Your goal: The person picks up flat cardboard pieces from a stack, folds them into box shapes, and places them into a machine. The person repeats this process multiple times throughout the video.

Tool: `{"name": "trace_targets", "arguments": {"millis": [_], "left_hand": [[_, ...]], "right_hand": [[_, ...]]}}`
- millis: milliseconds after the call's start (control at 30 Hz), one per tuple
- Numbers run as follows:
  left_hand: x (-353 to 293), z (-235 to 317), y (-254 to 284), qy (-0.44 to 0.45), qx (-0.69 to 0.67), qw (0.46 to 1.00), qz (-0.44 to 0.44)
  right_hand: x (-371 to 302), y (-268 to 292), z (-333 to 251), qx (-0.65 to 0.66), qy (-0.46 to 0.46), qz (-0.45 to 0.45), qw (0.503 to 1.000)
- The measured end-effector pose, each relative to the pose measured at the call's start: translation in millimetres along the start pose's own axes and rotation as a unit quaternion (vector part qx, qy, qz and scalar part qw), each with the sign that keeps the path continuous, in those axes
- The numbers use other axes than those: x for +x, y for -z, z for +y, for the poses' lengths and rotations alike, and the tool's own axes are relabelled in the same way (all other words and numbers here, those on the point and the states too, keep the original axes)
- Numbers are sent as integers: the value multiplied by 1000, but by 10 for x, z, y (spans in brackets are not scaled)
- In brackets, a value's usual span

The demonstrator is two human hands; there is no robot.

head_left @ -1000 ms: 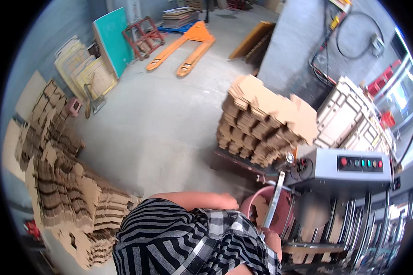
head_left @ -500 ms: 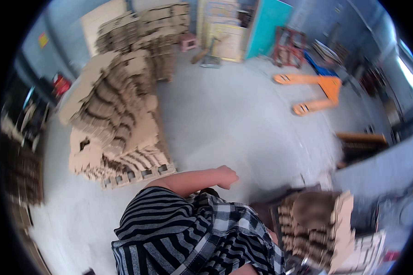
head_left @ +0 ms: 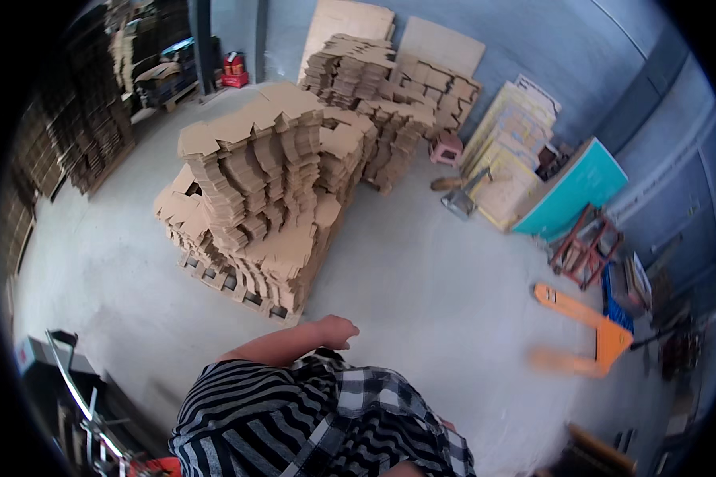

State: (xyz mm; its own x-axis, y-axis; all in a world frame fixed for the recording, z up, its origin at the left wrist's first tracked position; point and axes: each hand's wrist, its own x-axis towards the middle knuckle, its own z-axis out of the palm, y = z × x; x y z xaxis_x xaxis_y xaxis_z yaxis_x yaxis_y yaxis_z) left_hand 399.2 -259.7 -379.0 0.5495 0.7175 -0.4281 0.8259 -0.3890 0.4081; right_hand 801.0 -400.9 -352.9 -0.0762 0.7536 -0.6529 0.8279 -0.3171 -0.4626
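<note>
Our left hand [head_left: 336, 331] hangs half-curled near one pallet [head_left: 265, 305]; we cannot tell whether its fingers [head_left: 347, 327] press together. Our right hand [head_left: 449, 427] mostly hides behind one striped shirt [head_left: 250, 409], its state unclear. That pallet bears one tall cardboard stack [head_left: 254, 163] on cardboard layers [head_left: 289, 248]. Beyond stand one pink stool [head_left: 446, 149], one teal board [head_left: 578, 191] and one two-forked orange pallet jack [head_left: 612, 342].

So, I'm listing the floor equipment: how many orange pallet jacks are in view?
1: the orange pallet jack is on the floor at the picture's right, below the teal board, forks pointing left. Another could be hidden behind the cardboard stacks.
</note>
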Motion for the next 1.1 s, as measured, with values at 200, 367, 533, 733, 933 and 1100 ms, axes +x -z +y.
{"name": "trace_targets", "arguments": {"millis": [200,367,533,733,933,1100], "left_hand": [[499,76,845,-2,-53,968,245],[251,-247,1278,73,-46,904,419],[-21,-781,1784,155,37,764,625],[135,-1368,2765,183,83,681,704],[-45,-2192,3341,374,87,650,656],[-464,-2681,3438,523,42,642,559]], "right_hand": [[799,1004,-415,-232,11,-13,973],[1406,1476,-1202,-233,201,-4,951],[2074,1684,-2012,-284,290,-6,914],[2869,2034,-2547,-274,286,-56,917],[3522,2264,-3409,-316,304,-19,899],[3933,2258,-4361,-293,391,-35,872]]}}
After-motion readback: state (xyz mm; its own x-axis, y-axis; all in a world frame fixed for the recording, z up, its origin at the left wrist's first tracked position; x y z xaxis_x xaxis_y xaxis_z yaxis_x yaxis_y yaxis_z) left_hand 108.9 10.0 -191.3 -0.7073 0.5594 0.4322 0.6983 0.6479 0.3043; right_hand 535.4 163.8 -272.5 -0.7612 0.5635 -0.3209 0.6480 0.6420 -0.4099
